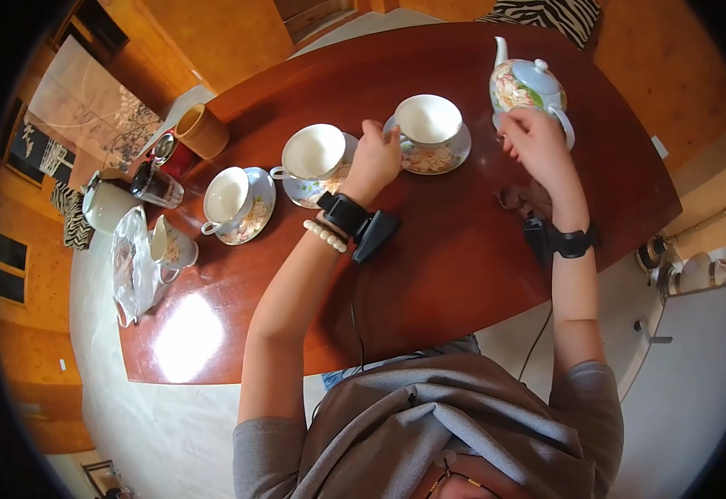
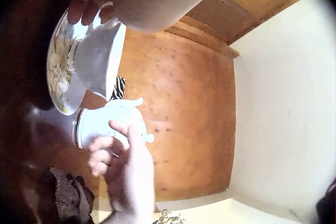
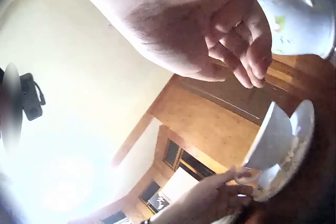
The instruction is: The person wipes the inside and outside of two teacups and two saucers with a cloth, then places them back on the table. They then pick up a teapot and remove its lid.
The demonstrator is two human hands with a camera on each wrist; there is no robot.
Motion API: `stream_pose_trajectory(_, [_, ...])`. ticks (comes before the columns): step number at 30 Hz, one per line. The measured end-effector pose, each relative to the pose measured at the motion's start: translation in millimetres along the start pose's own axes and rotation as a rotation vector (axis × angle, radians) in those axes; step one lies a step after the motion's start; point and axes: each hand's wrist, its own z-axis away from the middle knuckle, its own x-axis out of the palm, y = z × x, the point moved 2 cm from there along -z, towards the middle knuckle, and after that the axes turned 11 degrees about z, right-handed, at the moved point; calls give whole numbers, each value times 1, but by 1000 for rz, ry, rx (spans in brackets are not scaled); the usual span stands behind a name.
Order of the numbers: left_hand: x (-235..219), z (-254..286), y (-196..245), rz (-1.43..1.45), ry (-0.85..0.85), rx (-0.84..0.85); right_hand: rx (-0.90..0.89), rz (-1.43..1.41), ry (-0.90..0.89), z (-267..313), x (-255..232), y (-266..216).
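My left hand (image 1: 377,164) is at the left side of a white teacup (image 1: 429,119), its fingers pinching the cup's handle in the right wrist view. Beneath that cup is a flowered saucer (image 1: 436,160); the left wrist view shows my fingertips close over its rim. My right hand (image 1: 539,150) hovers in front of a flowered teapot (image 1: 529,83) with a pale blue lid, near its handle. Its fingers are loosely bent and hold nothing. Left of my left hand stands a second teacup (image 1: 314,152) on its saucer, then a third teacup (image 1: 228,196) on another.
A flowered milk jug (image 1: 173,246) and a clear plastic bag (image 1: 134,266) lie along the table's left end. Behind them are a glass (image 1: 158,185), a brown cup (image 1: 202,131) and a pale kettle (image 1: 107,202). A dark cloth (image 1: 523,200) lies beside my right wrist.
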Motion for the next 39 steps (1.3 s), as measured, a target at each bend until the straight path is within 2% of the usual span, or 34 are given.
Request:
stream_pose_trajectory(2, [-1,5,7,-44,48,88,-54,84,278,1,-29,2])
stream_pose_trajectory(4, [-6,24,26,-56,-1,158,-111,-171,446,-1,-52,22])
stream_pose_trajectory(6, [-14,52,55,-31,-98,231,-1,-314,502,7,-71,25])
stream_pose_trajectory(8, [-24,84,88,7,-270,220,118,-243,429,7,-73,41])
stream_pose_trajectory(9, [-34,100,114,53,-361,131,183,-193,375,6,-70,52])
stream_pose_trajectory(10, [-40,113,122,82,-397,141,246,-143,321,5,-69,64])
stream_pose_trajectory(11, [-48,124,132,96,-435,131,195,-28,226,4,-70,74])
stream_pose_trajectory(14, [-67,145,144,142,-514,96,213,39,12,-7,-69,88])
stream_pose_trajectory(16, [-77,156,144,174,-536,61,350,-174,6,-8,-59,82])
stream_pose_trajectory(17, [-82,160,143,189,-540,41,416,-280,4,-9,-54,77])
stream_pose_trajectory(20, [-95,172,137,233,-513,52,395,-598,148,-15,-42,80])
stream_pose_trajectory(23, [-107,177,132,262,-476,69,365,-832,107,-19,-36,93])
stream_pose_trajectory(26, [-114,183,128,278,-440,94,432,-741,309,-23,-30,92])
stream_pose_trajectory(27, [-116,185,127,269,-440,109,399,-695,437,-23,-25,89])
stream_pose_trajectory(31, [-124,189,127,251,-420,139,382,-697,537,-20,-29,106])
stream_pose_trajectory(34, [-131,186,123,227,-359,153,283,-707,620,-9,-40,90])
stream_pose_trajectory(36, [-137,183,124,235,-316,146,192,-618,645,-2,-59,79])
stream_pose_trajectory(38, [-148,180,124,266,-248,131,120,-589,675,9,-79,48])
stream_pose_trajectory(39, [-153,178,124,296,-208,120,85,-603,607,14,-92,38])
